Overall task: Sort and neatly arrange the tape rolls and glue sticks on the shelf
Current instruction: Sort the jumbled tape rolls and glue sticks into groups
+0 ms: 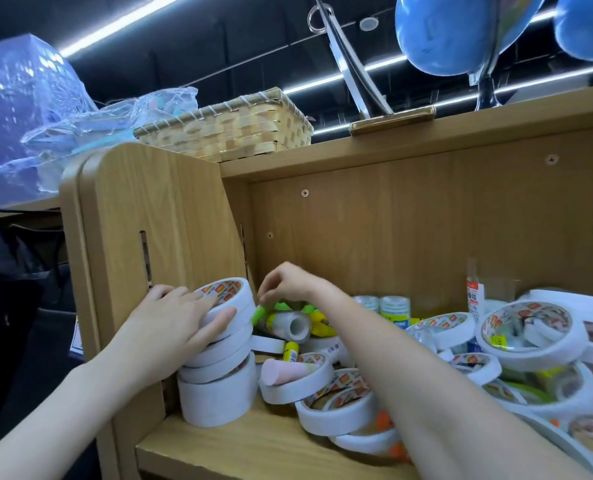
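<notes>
A leaning stack of white tape rolls (219, 362) stands on the light wooden shelf board (253, 448), tight against the shelf's left side panel (156, 220). The left hand (170, 327) lies over the top roll of that stack, a white roll with a red-and-white printed label (227, 296), its fingers spread across the label and its thumb pressed to the roll's white rim, so it grips this roll. Just right of the stack, the right hand (288, 282) hangs with curled fingers, its fingertips pinched together at the green cap of a glue stick (262, 311); whether they truly grip it cannot be told. That stick lies among yellow-and-green glue sticks (317, 322) and a clear tape roll on its side (293, 327). Farther right of the stack, more white tape rolls (340, 403) lie in a loose heap over the board. Above the stack, a woven straw basket (229, 129) sits on the shelf's top.
</notes>
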`<state>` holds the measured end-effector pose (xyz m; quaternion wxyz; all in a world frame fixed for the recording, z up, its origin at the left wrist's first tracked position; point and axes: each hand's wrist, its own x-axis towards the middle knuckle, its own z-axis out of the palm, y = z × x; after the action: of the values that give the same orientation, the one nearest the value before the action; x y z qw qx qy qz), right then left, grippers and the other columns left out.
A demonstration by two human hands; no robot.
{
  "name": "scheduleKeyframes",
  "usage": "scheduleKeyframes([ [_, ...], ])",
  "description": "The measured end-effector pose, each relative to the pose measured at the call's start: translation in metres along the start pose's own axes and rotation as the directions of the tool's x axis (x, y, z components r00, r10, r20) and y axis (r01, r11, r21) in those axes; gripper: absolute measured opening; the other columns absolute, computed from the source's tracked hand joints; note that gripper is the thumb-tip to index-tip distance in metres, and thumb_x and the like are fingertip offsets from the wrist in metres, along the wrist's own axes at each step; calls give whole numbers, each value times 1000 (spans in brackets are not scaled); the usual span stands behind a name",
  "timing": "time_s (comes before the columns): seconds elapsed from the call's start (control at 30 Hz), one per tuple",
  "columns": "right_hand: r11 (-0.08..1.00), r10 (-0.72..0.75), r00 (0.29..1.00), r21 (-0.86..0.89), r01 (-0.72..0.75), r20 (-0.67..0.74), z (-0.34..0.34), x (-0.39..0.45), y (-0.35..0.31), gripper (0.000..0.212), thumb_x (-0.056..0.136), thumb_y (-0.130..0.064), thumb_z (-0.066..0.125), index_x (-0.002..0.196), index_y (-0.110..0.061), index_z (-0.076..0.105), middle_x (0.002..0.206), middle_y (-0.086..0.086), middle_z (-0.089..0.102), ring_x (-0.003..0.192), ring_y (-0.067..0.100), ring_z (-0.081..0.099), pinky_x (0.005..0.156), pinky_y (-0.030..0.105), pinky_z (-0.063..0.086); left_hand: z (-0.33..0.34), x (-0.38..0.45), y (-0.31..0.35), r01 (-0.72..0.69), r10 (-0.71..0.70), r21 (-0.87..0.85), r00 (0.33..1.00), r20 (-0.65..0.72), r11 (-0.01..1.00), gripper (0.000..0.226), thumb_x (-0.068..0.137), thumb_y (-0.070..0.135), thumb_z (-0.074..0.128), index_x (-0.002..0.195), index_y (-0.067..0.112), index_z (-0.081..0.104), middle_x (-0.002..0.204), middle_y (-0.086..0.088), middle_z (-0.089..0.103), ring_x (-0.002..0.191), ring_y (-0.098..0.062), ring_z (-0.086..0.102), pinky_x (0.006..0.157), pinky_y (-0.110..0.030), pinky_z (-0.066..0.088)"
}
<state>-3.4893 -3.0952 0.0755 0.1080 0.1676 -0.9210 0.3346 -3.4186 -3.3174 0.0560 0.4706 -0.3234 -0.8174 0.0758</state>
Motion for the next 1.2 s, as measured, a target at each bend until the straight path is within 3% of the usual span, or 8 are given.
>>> scheduleKeyframes([
  [0.1,973,90,984,223,-54,-157,-27,-3,-2,22,75,-1,73,96,-3,65,75,6,60,67,14,57,59,22,50,-4,1,5,62,-62,-9,997,51,998,57,89,56,10,69,25,53,65,3,65,65,-18,61,69,-34,43],
  [0.23,895,210,939,440,-73,-273,-52,-7,-4,30,77,0,71,95,-4,47,88,11,55,78,19,58,54,18,49,-10,7,14,180,-169,-92,978,124,979,76,72,63,-7,108,27,50,95,8,61,92,-17,55,85,-32,33],
  [0.37,989,133,968,-35,-144,-212,-58,-22,-8,21,90,-13,56,105,-4,45,103,10,50,86,20,52,69,29,47,-6,19,20,276,-214,-250,945,246,928,76,70,67,-1,124,35,41,105,9,48,105,-16,46,87,-32,27],
  [0.47,952,65,995,-296,-85,-79,-62,-35,-13,28,91,-15,48,119,-8,46,111,6,48,95,19,47,77,29,40,-1,37,25,292,-204,-272,929,308,917,42,92,56,26,122,32,44,114,3,45,108,-20,42,91,-34,29],
  [0.63,921,86,996,-384,-66,35,-66,-48,-13,24,85,-6,41,89,-18,61,82,2,53,68,15,48,62,25,40,-1,70,30,178,-104,-136,898,427,975,27,95,43,37,111,41,58,120,5,46,113,-20,38,97,-35,25],
  [0.87,874,140,966,-486,-17,219,-59,-59,-6,35,81,-38,69,111,-21,64,102,0,54,87,15,51,75,28,43,8,90,25,272,-55,-249,770,636,929,22,93,38,47,106,35,64,116,6,61,113,-21,51,96,-36,41],
  [1.0,762,264,923,-648,-22,279,-55,-58,-5,52,78,-42,71,125,-24,56,106,-9,38,106,13,43,83,29,36,8,89,25,274,-71,-236,779,623,932,23,93,38,47,106,34,65,115,4,62,111,-22,52,95,-36,42],
  [1.2,707,300,867,-703,78,398,-40,-45,-17,50,77,-41,72,121,-23,58,102,-9,56,91,14,50,73,28,40,11,83,27,296,-99,-243,798,594,924,25,95,40,42,108,35,63,119,5,60,114,-22,50,94,-37,40],
])
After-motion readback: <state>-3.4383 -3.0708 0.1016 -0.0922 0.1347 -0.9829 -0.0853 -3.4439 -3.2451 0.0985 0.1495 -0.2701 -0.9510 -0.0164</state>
